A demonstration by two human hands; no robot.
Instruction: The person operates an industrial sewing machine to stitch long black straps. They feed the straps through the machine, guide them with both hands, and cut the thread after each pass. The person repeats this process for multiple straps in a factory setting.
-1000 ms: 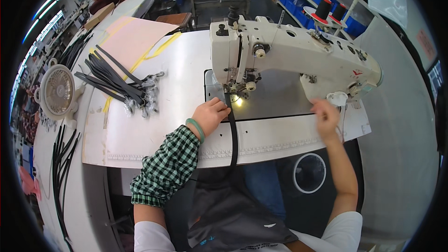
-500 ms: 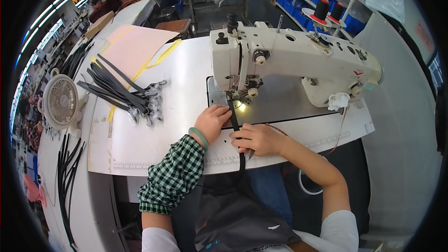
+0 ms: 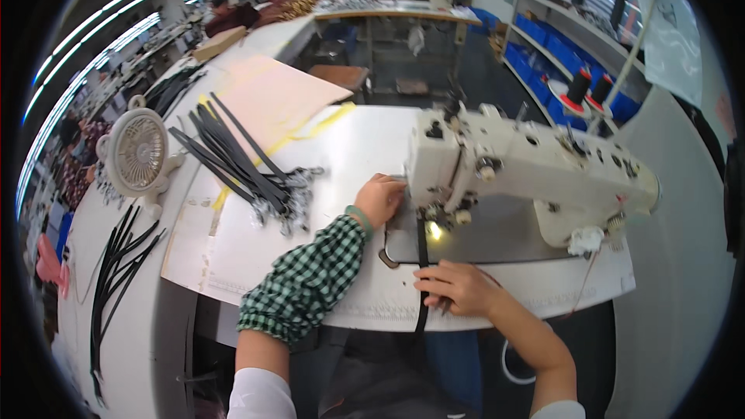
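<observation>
A black strap point(image 3: 423, 244) runs under the needle area of a white sewing machine point(image 3: 497, 163) and down over the table's front edge. My right hand point(image 3: 458, 287) is closed on this strap in front of the needle, with fingers bent across it. Something small and dark shows beneath those fingers, too hidden to name. Beside the machine's head, on its left and behind the needle, is my left hand point(image 3: 379, 200). Its fingers are bent and held together, and their tips are partly hidden by the machine, so what they grip is not visible. The machine's lamp shines beside the needle.
Black straps with plastic-wrapped metal ends point(image 3: 248, 163) lie to the left on the white tabletop point(image 3: 349, 147). Further left are a small white fan point(image 3: 138, 151) and loose black strips point(image 3: 116, 287). Thread spools point(image 3: 578, 89) stand at the back right.
My left hand has left the strap in front of the needle and moved back beside the machine head. My right hand stays at the strap. The whole view has shifted.
</observation>
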